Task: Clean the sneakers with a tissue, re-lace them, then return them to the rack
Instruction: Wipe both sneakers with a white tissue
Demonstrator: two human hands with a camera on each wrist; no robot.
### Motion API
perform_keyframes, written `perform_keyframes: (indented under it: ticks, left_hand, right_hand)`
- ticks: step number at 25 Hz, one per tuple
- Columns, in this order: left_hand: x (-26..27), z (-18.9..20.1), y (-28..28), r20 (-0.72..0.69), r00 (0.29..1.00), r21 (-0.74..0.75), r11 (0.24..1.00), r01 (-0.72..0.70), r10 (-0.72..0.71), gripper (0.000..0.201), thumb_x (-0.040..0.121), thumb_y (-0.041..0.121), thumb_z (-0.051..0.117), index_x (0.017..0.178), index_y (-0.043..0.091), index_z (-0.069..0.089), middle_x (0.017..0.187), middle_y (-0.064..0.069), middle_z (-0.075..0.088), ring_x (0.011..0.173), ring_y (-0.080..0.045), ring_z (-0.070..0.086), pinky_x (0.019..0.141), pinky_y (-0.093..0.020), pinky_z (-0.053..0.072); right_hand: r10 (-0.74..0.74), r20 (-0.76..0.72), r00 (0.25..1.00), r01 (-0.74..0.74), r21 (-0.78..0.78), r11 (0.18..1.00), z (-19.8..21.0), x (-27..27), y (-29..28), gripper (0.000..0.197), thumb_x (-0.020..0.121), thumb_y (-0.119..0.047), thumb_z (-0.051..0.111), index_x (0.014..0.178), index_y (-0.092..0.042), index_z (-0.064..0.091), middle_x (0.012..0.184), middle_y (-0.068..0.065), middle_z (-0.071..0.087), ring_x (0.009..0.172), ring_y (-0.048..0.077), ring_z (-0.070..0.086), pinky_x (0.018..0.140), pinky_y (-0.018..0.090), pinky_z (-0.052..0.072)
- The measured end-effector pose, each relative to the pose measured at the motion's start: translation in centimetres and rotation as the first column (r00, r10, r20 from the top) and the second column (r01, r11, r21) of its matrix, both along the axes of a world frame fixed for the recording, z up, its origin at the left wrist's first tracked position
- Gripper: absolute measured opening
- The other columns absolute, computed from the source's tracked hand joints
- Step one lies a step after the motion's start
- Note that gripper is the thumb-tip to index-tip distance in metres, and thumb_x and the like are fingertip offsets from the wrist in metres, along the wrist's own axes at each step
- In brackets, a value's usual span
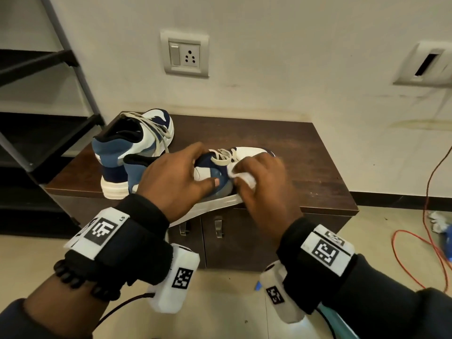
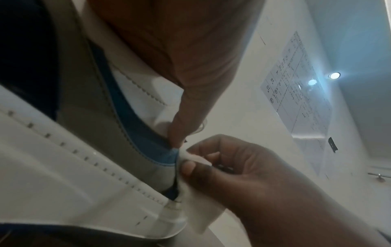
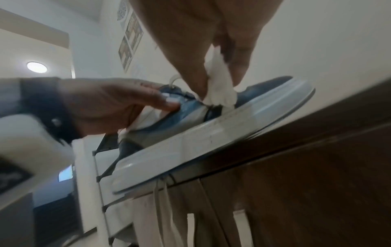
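Two blue-and-white sneakers stand on a dark wooden cabinet [image 1: 310,172]. The near sneaker [image 1: 249,152] lies along the front edge, its white sole [image 3: 190,142] overhanging a little. My left hand [image 1: 176,177] grips it from above, fingers over the laced top, thumb on the blue side panel. My right hand [image 1: 261,189] pinches a crumpled white tissue [image 1: 244,177] and presses it on the sneaker's side near the sole; the tissue [image 3: 220,90] also shows in the right wrist view. The second sneaker [image 1: 137,143] stands behind at the left, heel toward me, laces loose.
A black shoe rack [image 1: 36,133] with grey poles stands left of the cabinet. A wall socket [image 1: 184,55] is above. An orange cable [image 1: 415,253] runs over the floor at right. A lace [image 3: 160,192] hangs over the cabinet's front near its door handles [image 1: 218,226].
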State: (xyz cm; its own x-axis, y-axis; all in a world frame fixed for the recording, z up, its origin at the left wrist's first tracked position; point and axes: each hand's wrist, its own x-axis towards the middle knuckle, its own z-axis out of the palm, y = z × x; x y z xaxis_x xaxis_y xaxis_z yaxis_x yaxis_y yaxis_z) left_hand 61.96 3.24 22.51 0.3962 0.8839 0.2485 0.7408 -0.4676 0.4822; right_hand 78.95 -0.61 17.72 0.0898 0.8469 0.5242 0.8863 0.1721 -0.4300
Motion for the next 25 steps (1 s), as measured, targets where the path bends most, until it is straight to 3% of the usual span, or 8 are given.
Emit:
perform_keyframes:
  ticks: [2, 5, 9, 12, 16, 18, 21, 25]
  left_hand:
    - [0.4, -0.2, 0.2, -0.062, 0.998, 0.015, 0.999, -0.03, 0.031, 0.034, 0.083, 0.046, 0.064, 0.11, 0.027, 0.055, 0.1, 0.007, 0.065, 0.086, -0.016, 0.055, 0.071, -0.031, 0.042]
    - [0.9, -0.5, 0.3, -0.126, 0.99, 0.038, 0.997, -0.066, 0.07, 0.044, 0.083, 0.051, 0.063, 0.118, 0.027, 0.055, 0.11, 0.004, 0.066, 0.092, -0.019, 0.056, 0.071, -0.028, 0.037]
    - [0.8, -0.5, 0.7, -0.075, 0.997, -0.013, 1.0, -0.02, 0.019, 0.046, 0.082, 0.047, 0.065, 0.124, 0.03, 0.054, 0.118, 0.008, 0.064, 0.105, -0.018, 0.058, 0.082, -0.03, 0.043]
    - [0.0, -0.5, 0.7, 0.028, 0.998, -0.071, 0.996, 0.058, -0.056, 0.04, 0.082, 0.039, 0.07, 0.12, 0.034, 0.056, 0.114, 0.014, 0.066, 0.105, -0.012, 0.059, 0.09, -0.034, 0.046]
    - [-0.3, -0.7, 0.6, 0.053, 0.995, -0.085, 0.993, 0.087, -0.082, 0.039, 0.082, 0.039, 0.07, 0.119, 0.035, 0.058, 0.111, 0.016, 0.067, 0.105, -0.01, 0.06, 0.093, -0.036, 0.046]
    - [0.1, -0.7, 1.0, 0.05, 0.997, -0.05, 0.997, 0.063, -0.061, 0.038, 0.083, 0.039, 0.068, 0.12, 0.033, 0.058, 0.112, 0.013, 0.067, 0.105, -0.012, 0.059, 0.091, -0.034, 0.045]
    - [0.2, -0.8, 1.2, 0.056, 0.996, -0.038, 0.997, 0.074, -0.072, 0.034, 0.086, 0.037, 0.065, 0.119, 0.031, 0.059, 0.112, 0.011, 0.067, 0.104, -0.014, 0.06, 0.09, -0.034, 0.045]
    - [0.0, -0.8, 1.7, 0.088, 0.993, -0.09, 0.993, 0.081, -0.073, 0.034, 0.088, 0.038, 0.063, 0.121, 0.029, 0.059, 0.114, 0.013, 0.066, 0.107, -0.01, 0.058, 0.094, -0.037, 0.045]
  right_hand:
    - [0.01, 0.012, 1.0, -0.011, 0.021, 1.0, -0.7, 0.0, 0.6, 0.012, 0.087, -0.009, 0.06, 0.099, -0.011, 0.061, 0.098, 0.005, 0.054, 0.089, 0.016, 0.048, 0.064, 0.016, 0.031]
    - [-0.19, -0.159, 0.969, 0.188, -0.024, 0.982, -0.7, 2.3, 1.8, 0.013, 0.088, -0.009, 0.059, 0.1, -0.012, 0.061, 0.104, 0.006, 0.054, 0.093, 0.019, 0.053, 0.071, 0.021, 0.038]
    - [-0.018, 0.01, 1.0, 0.018, 0.015, 1.0, -1.6, 1.2, 0.5, 0.012, 0.087, -0.009, 0.06, 0.099, -0.013, 0.062, 0.099, 0.004, 0.056, 0.088, 0.015, 0.051, 0.069, 0.025, 0.045]
    - [-0.272, -0.129, 0.954, 0.265, -0.067, 0.962, -0.7, 4.7, 1.7, 0.016, 0.089, -0.011, 0.057, 0.103, -0.017, 0.062, 0.108, 0.003, 0.057, 0.099, 0.021, 0.054, 0.079, 0.031, 0.049]
    - [-0.133, -0.119, 0.984, 0.134, -0.003, 0.991, -0.4, 4.4, 0.9, 0.013, 0.089, -0.011, 0.058, 0.1, -0.016, 0.061, 0.106, -0.001, 0.055, 0.096, 0.011, 0.05, 0.074, 0.016, 0.039]
    - [-0.119, -0.106, 0.987, 0.122, 0.024, 0.992, -1.1, 4.5, 1.5, 0.013, 0.088, -0.009, 0.057, 0.099, -0.014, 0.061, 0.104, 0.002, 0.056, 0.094, 0.014, 0.052, 0.074, 0.021, 0.042]
    - [-0.247, -0.285, 0.926, 0.232, -0.083, 0.969, -1.3, 6.3, 2.4, 0.013, 0.09, -0.009, 0.055, 0.1, -0.016, 0.059, 0.105, 0.004, 0.058, 0.095, 0.019, 0.055, 0.081, 0.032, 0.049]
    - [-0.153, -0.377, 0.914, 0.145, -0.048, 0.988, -1.9, 2.7, 0.1, 0.014, 0.089, -0.005, 0.057, 0.097, -0.017, 0.056, 0.104, -0.003, 0.051, 0.092, 0.007, 0.049, 0.073, 0.007, 0.039]
